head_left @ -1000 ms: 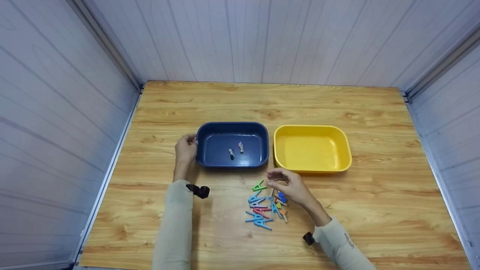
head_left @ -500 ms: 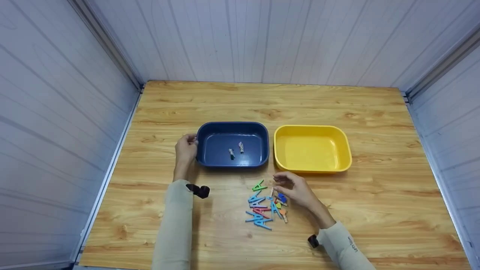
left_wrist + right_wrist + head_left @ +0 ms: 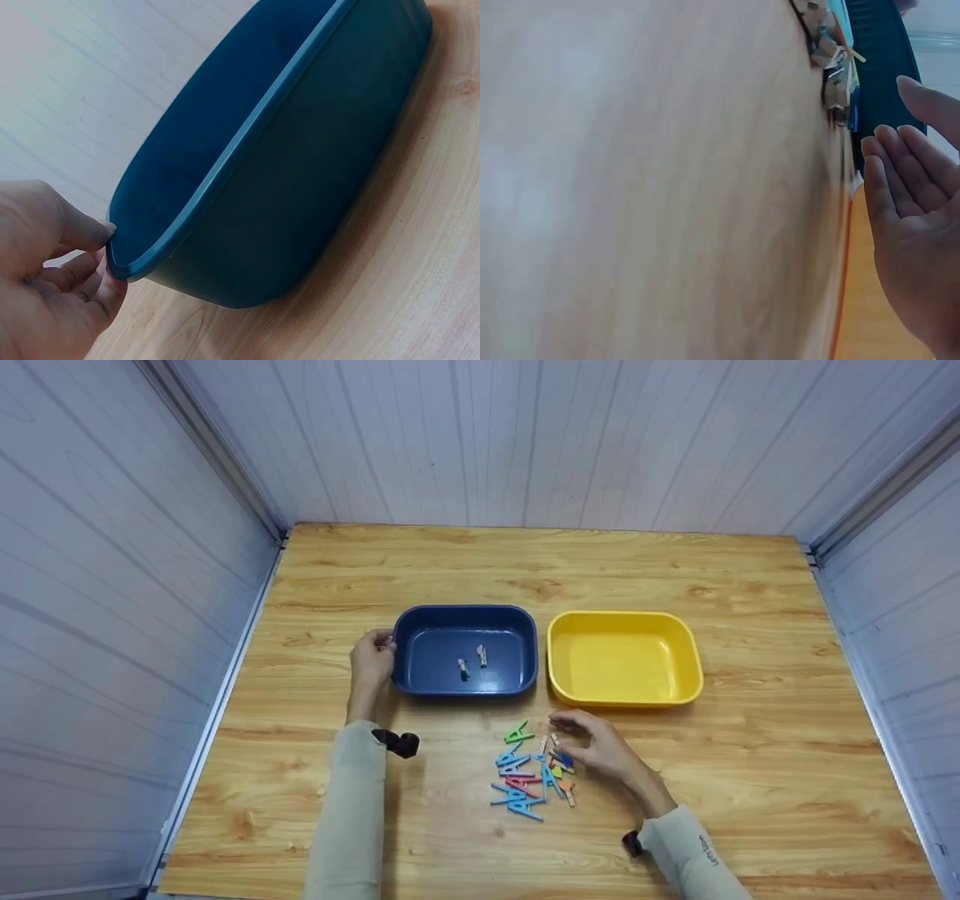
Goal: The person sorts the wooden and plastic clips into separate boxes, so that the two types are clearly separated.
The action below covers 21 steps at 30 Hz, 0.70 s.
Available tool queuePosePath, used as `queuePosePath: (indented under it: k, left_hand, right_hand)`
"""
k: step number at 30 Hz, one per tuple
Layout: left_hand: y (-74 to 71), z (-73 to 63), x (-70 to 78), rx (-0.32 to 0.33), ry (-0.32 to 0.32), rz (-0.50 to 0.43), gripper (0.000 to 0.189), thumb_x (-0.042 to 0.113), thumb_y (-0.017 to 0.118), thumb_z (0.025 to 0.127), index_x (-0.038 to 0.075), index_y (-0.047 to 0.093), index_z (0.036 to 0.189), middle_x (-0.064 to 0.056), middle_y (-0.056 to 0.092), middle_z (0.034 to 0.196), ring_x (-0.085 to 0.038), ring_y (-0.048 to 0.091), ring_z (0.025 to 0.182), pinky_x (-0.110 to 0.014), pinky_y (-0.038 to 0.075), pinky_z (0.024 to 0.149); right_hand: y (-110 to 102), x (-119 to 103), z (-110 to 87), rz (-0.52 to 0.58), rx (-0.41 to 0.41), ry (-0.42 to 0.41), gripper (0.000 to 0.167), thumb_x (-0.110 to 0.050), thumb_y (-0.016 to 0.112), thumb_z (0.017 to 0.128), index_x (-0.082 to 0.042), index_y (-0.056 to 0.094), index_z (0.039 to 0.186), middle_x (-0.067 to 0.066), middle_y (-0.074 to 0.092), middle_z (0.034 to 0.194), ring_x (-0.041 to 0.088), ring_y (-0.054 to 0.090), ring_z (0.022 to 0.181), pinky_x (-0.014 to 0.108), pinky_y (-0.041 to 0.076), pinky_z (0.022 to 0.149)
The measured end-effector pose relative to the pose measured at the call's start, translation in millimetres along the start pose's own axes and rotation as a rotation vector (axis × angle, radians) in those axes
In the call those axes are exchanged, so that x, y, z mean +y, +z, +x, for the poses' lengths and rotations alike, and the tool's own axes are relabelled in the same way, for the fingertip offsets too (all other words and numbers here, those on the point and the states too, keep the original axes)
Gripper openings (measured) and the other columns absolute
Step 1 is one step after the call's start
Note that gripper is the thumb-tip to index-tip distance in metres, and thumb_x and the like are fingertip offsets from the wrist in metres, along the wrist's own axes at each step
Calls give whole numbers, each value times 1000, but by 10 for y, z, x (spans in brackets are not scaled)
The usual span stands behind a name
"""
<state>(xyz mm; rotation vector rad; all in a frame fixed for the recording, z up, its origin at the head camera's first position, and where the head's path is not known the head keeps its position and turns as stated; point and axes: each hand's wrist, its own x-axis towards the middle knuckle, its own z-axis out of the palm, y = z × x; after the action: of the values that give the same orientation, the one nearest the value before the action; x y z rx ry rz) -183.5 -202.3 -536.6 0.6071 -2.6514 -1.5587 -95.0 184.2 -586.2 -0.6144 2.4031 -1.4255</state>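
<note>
A dark blue bin (image 3: 465, 688) stands on the table with two small clothespins (image 3: 482, 655) inside it. At its left end my left hand (image 3: 371, 664) pinches the rim between thumb and fingers, as the left wrist view shows up close. My right hand (image 3: 604, 746) hovers at the right side of a loose pile of clothespins (image 3: 517, 781). Its fingers are relaxed and hold nothing in the right wrist view. The pile mixes blue, green and red plastic clothespins with small wooden ones bearing coloured heads, some partly hidden by the hand.
A yellow bin (image 3: 626, 701) stands to the right of the blue one with a narrow gap between them. White panel walls (image 3: 495, 442) enclose the wooden table (image 3: 285, 795) at the back and both sides.
My right hand has moved to the right and slightly towards me, uncovering more of the wooden clothespins. My left hand stays on the blue bin's rim.
</note>
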Motion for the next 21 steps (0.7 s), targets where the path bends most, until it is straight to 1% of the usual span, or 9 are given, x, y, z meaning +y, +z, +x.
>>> queuePosePath:
  k: [3, 5, 10, 16, 21]
  left_hand:
    - [2, 1, 0, 0, -5, 3, 30, 2, 51, 94, 0, 61, 122, -17, 62, 113, -25, 57, 103, -35, 47, 92]
    - [4, 2, 0, 2, -4, 5, 30, 1, 51, 94, 0, 61, 122, -17, 62, 113, -25, 57, 103, -35, 47, 92]
    - [5, 4, -9, 3, -2, 2, 30, 1, 51, 94, -1, 61, 122, -17, 62, 113, -25, 57, 103, -35, 47, 92]
    - [5, -3, -8, 5, -7, 22, 29, 4, 52, 94, 1, 61, 122, -15, 62, 113, -24, 56, 103, -35, 47, 90]
    - [8, -7, 1, 13, 7, 32, 29, 3, 52, 94, 1, 62, 121, -15, 63, 112, -25, 57, 102, -35, 47, 89]
  right_hand:
    - [3, 23, -11, -5, -14, -2, 46, -13, 73, 84, -9, 58, 127, 6, 62, 125, 24, 58, 116, 43, 43, 102]
    - [1, 32, -21, -17, -32, 15, 48, -15, 73, 84, -10, 58, 129, 3, 61, 126, 22, 58, 117, 42, 42, 103]
    - [10, 40, -49, -39, -56, 64, 48, -16, 71, 86, -15, 56, 132, 1, 58, 133, 21, 53, 124, 45, 36, 108]
    - [18, 38, -50, -59, -61, 49, 43, -13, 67, 89, -12, 57, 131, 4, 58, 133, 23, 53, 124, 46, 37, 107]
    - [14, 30, -51, -81, -68, 53, 41, -13, 65, 90, -13, 58, 130, 4, 58, 133, 23, 53, 124, 46, 38, 107]
